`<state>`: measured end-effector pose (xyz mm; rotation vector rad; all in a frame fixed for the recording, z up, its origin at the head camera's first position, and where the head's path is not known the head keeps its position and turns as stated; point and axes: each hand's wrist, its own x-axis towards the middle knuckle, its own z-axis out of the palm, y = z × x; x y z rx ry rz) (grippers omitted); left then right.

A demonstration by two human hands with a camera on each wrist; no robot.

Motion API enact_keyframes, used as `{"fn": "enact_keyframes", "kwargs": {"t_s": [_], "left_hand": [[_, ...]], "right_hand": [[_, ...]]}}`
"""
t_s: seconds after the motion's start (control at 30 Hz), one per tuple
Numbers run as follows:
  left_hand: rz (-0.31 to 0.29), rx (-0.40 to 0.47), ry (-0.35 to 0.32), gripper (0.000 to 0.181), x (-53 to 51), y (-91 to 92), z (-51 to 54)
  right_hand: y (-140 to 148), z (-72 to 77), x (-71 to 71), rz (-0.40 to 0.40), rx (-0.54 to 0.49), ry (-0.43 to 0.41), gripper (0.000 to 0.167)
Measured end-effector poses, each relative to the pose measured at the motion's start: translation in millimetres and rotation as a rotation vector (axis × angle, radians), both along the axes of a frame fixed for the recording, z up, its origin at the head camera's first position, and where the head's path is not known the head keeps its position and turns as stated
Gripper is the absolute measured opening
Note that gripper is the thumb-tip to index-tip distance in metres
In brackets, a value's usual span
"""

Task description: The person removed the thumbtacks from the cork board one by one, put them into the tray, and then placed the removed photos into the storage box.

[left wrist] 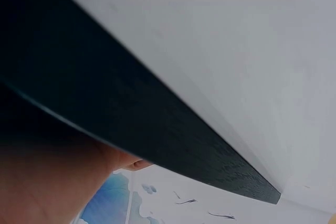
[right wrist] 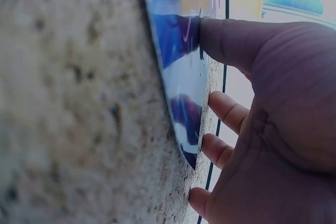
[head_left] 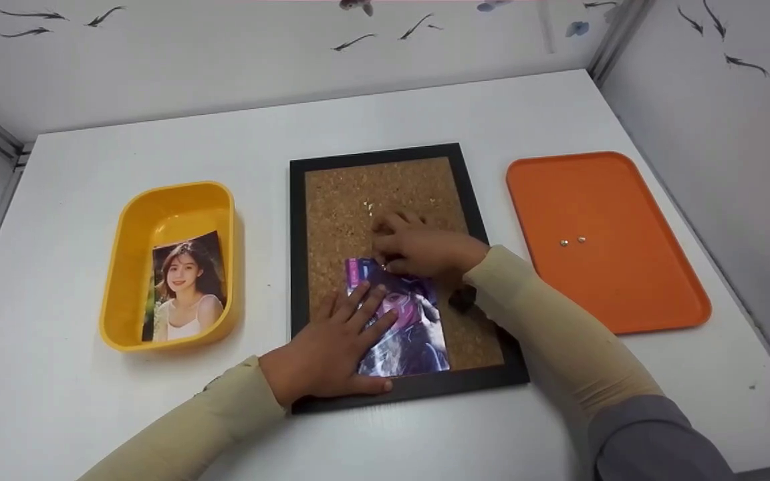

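A cork board (head_left: 338,220) with a black frame lies on the table in the head view. On its lower half is a glossy picture (head_left: 402,351) of a figure in purple and pink. My left hand (head_left: 331,351) is spread flat over the picture's left side and the lower frame. At the picture's top edge, my right hand (head_left: 418,247) pinches a small silver thumbtack (head_left: 384,267) between thumb and index finger. In the right wrist view the thumb (right wrist: 226,38) meets the picture's edge (right wrist: 178,77), with other fingertips against the cork; the index finger is hidden there.
To the left stands a yellow bin (head_left: 112,287) with a portrait photo (head_left: 184,290) leaning inside. An orange tray (head_left: 605,194) at the right holds two small silver tacks (head_left: 564,243). Shiny specks (head_left: 369,207) show on the cork above the right hand.
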<state>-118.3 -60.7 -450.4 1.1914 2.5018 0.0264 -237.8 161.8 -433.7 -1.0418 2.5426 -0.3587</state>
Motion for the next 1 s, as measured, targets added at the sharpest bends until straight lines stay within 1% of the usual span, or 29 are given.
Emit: {"fn": "enact_keyframes", "kwargs": {"t_s": [0.23,0.57,1.0], "left_hand": [[-0.011,0.013,0.032,0.101,0.3,-0.8,-1.7],[-0.009,0.010,0.021,0.101,-0.1,-0.7,-1.0],[-0.014,0.021,0.026,0.101,0.2,-0.7,-0.9]], "right_hand": [[-0.4,-0.7,-0.2,0.025,-0.001,0.028,0.005],[-0.5,-0.4,-0.4,0.015,0.009,0.024,0.005],[-0.1,0.6,0.3,0.015,0.005,0.009,0.004]]}}
